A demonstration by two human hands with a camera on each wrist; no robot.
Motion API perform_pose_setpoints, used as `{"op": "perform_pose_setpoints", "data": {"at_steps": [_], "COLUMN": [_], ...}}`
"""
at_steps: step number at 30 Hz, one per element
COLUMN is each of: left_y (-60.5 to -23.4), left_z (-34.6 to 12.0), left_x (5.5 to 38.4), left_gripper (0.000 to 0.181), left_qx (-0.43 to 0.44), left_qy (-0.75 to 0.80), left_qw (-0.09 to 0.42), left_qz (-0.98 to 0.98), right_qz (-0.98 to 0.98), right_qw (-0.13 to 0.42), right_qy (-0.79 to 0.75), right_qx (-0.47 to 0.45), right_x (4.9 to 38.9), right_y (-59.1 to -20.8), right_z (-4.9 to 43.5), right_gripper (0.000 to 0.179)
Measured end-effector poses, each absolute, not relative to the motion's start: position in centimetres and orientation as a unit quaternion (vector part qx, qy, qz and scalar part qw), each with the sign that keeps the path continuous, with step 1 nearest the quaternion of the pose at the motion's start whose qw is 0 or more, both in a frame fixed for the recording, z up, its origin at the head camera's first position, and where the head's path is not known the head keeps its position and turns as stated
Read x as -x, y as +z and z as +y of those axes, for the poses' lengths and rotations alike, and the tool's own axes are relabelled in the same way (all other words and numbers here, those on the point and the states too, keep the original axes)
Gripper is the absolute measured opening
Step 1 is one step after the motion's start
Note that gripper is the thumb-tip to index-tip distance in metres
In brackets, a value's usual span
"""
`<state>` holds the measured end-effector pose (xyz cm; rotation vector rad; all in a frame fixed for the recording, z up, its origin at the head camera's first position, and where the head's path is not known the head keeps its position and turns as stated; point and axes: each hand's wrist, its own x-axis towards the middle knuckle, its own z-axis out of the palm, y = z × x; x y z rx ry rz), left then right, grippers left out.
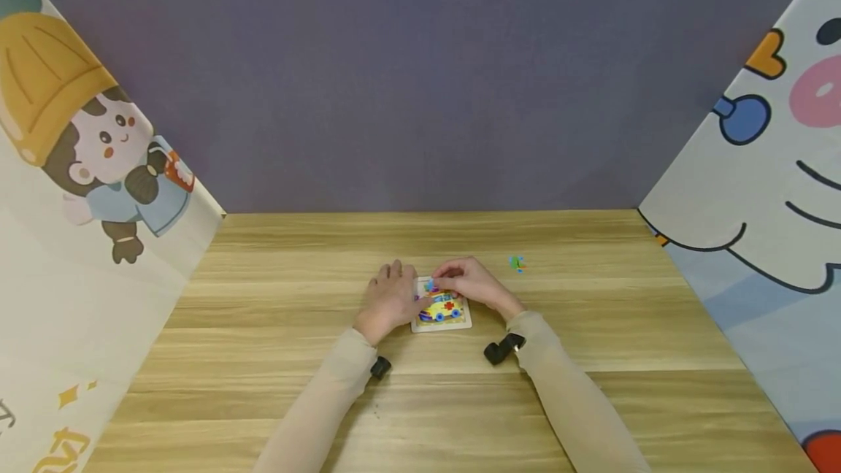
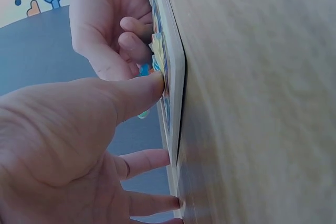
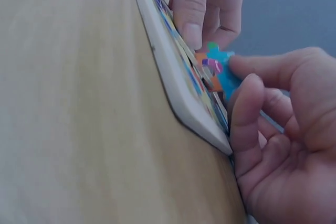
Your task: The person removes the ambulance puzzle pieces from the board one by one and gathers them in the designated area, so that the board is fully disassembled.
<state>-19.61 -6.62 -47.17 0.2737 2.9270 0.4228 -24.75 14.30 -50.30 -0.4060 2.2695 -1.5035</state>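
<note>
A small jigsaw puzzle board [image 1: 442,327] with a pale frame lies flat on the table, showing a yellow ambulance with a red cross and blue wheels. My left hand [image 1: 388,299] rests at its left side. In the left wrist view, the left thumb [image 2: 142,92] presses on the picture while the other fingers spread straight past the frame's edge. Between thumb and finger, my right hand [image 1: 474,283] pinches a blue jigsaw piece [image 3: 226,74] with orange, green and purple parts. That piece is tilted over the board's upper part, where a gap shows beneath it.
Farther back and to the right, a loose green and blue jigsaw piece [image 1: 516,263] lies on the wooden table [image 1: 296,400]. A grey panel [image 1: 427,79] stands along the back edge, and cartoon-printed walls rise at both sides.
</note>
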Motion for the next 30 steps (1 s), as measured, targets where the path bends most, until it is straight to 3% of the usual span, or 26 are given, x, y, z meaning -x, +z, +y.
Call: {"op": "perform_pose_setpoints", "data": {"at_steps": [21,30], "left_y": [-47.6,-48.1], "left_z": [-6.1,-6.7], "left_x": [19.7,20.0], "left_gripper": [0.061,0.057], "left_qx": [-0.099,-0.100], "left_qy": [0.160,0.270], "left_qw": [0.087,0.073], "left_qz": [0.978,0.955], "right_qz": [0.790,0.764], "right_qw": [0.190,0.205], "right_qy": [-0.569,-0.599], "right_qx": [0.128,0.124], "right_x": [24.6,24.4], "right_y": [-50.5,-50.4], "right_z": [15.4,15.8], "right_gripper": [0.026,0.029]}}
